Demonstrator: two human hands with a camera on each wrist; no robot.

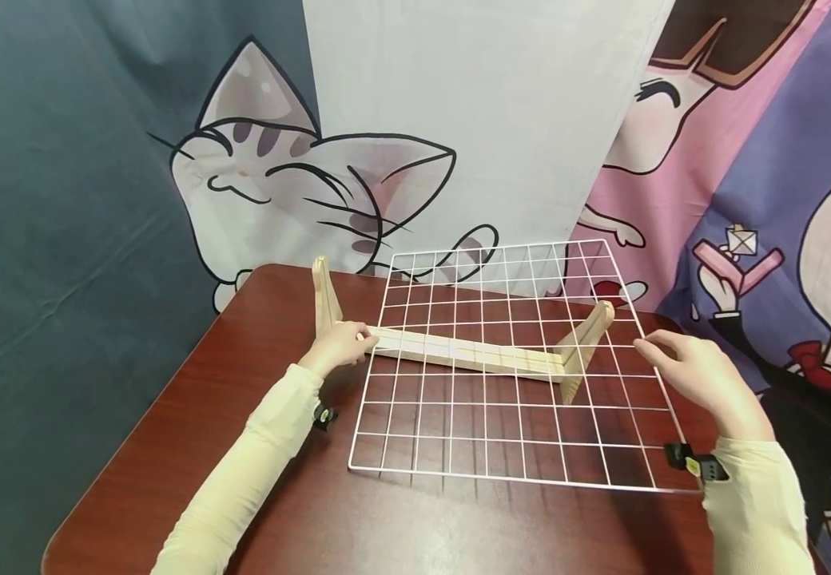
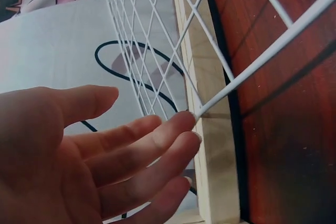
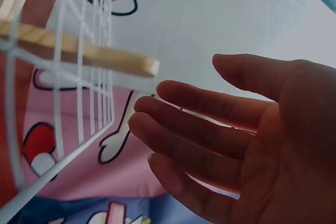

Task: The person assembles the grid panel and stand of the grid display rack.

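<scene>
A white wire grid panel (image 1: pixel 518 406) slants over a pale wooden stand toward the bench's (image 1: pixel 358 527) far edge, its near rod lying nearer the bench's middle. The stand has 1 crossbar (image 1: pixel 469 351) and 2 end supports: the left support (image 1: pixel 324 295) stands outside the grid, the right support (image 1: pixel 588 339) shows through the mesh.

The left hand (image 1: pixel 336 349) is wide, thumb well off the fingers, fingertips at the grid's left rod beside the crossbar. The right hand (image 1: pixel 696 371) is also wide, just beside the right rod; contact there is unclear.

The step appears to be setting the grid against the stand. The next move probably calls for a light grip on each side rod, to level and centre it.
</scene>
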